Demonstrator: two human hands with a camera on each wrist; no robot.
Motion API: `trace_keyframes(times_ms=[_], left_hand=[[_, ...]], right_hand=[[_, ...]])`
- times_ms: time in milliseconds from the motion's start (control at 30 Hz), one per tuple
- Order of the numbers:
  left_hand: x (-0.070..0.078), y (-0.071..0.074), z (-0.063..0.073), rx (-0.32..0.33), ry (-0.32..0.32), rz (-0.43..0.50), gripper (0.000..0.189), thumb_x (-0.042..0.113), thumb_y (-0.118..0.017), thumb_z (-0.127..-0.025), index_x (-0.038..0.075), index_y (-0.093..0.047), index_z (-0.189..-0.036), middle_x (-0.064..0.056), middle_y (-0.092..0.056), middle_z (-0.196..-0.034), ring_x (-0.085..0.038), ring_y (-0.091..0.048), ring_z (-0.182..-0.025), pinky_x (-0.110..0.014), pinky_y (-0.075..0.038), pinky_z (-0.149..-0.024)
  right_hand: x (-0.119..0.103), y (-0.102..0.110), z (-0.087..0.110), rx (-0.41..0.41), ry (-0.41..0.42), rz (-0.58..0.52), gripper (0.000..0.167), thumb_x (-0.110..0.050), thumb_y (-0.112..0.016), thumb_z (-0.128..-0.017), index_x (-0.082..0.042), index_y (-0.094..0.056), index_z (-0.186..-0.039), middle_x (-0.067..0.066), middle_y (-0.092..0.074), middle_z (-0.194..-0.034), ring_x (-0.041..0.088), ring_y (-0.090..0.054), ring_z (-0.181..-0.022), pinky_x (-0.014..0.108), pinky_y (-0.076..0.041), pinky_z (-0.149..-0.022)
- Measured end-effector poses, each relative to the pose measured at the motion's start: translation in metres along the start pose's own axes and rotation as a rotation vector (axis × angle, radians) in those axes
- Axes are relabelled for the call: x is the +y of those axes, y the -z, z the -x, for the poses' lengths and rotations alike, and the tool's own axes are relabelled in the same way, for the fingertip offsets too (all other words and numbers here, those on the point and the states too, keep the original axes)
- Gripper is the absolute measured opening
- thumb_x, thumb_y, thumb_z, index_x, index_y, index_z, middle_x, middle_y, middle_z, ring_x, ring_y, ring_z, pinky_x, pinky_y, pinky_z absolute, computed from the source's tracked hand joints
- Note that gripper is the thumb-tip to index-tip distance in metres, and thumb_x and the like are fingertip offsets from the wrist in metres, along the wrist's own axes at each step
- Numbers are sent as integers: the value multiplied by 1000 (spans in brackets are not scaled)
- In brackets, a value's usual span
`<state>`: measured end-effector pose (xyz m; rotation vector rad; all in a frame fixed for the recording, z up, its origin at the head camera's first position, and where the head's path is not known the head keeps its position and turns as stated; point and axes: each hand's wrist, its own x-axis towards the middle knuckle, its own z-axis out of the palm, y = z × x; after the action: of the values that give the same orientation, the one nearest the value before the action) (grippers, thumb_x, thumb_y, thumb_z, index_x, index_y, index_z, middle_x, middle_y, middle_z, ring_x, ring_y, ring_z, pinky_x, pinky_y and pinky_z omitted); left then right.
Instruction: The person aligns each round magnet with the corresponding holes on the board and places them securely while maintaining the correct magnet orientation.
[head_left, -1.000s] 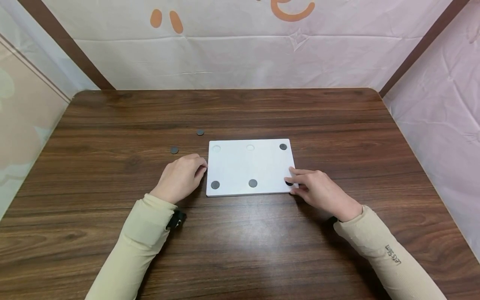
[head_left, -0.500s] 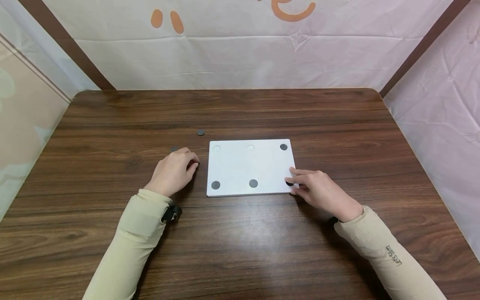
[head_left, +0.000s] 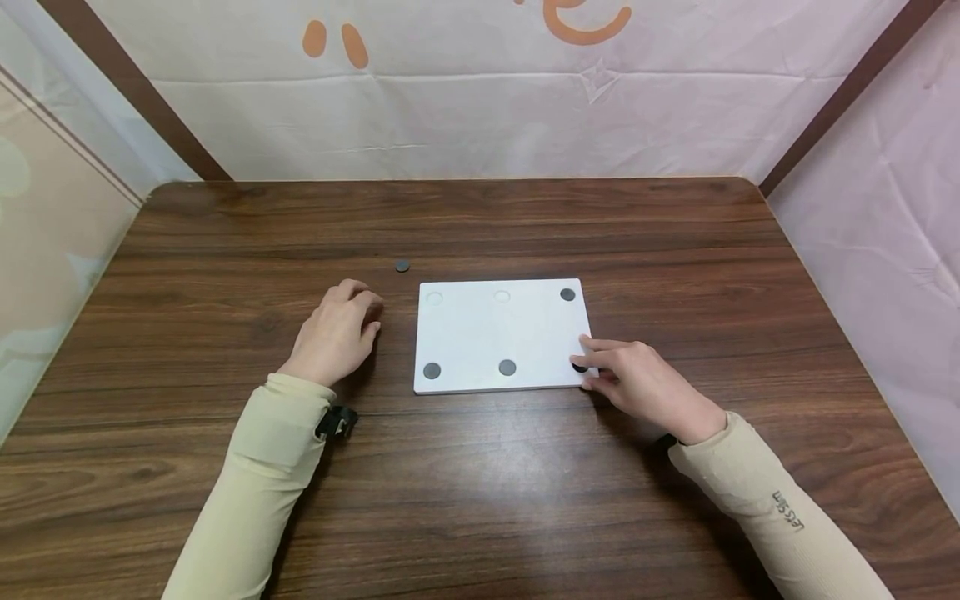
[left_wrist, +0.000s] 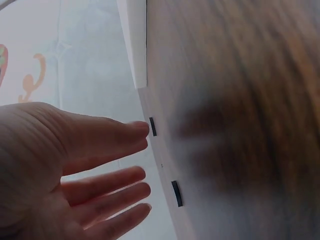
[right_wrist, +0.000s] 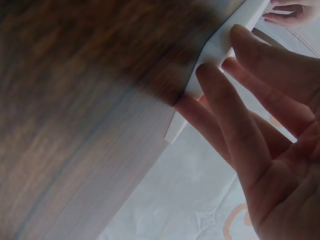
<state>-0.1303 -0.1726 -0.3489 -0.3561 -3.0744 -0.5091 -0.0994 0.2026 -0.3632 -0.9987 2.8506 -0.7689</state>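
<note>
The white board [head_left: 498, 333] lies well inside the bench's [head_left: 495, 517] edges; the right hand [head_left: 641, 379], fingers outstretched, touches its near right corner. The left hand [head_left: 330, 333], fingers relaxed, hangs near 2 discs [left_wrist: 177, 194]. Sleeve [head_left: 780, 508] reads "Lets Slim".

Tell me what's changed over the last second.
The left hand has moved left and farther from the person, away from the white board, and now hides the left loose disc in the head view. No grasp or release shows. Unchanged: the right hand at the board's near right corner, the board, and the other loose disc.
</note>
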Motion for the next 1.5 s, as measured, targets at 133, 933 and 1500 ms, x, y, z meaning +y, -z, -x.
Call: trace_keyframes(times_ms=[133, 933, 1500], left_hand=[[-3, 2, -2, -22, 33, 16, 30, 4, -57, -92, -7, -60, -119, -29, -42, -135, -46, -42, -122, -59, -42, -92], [-16, 8, -14, -85, 86, -10, 32, -4, -52, -90, -11, -58, -120, -32, -52, -118, -49, -51, -110, -57, -45, -88], [-12, 7, -16, -39, 171, -32, 24, -4, -54, -88, -7, -64, -109, -27, -56, -105, -46, -57, -94, -55, -49, -74]], right_hand=[[0, 0, 0, -3, -2, 0, 28, 1, -73, -81, 0, -72, -109, 27, -62, -120, 13, -66, -60, 18, -42, -52], [-2, 0, 1, -6, -11, 1, 28, -1, -74, -81, -1, -72, -109, 27, -62, -121, 10, -64, -57, 18, -41, -51], [-3, 1, 3, -21, -36, -7, 29, -3, -73, -82, -2, -72, -111, 26, -61, -124, 13, -67, -63, 18, -42, -53]])
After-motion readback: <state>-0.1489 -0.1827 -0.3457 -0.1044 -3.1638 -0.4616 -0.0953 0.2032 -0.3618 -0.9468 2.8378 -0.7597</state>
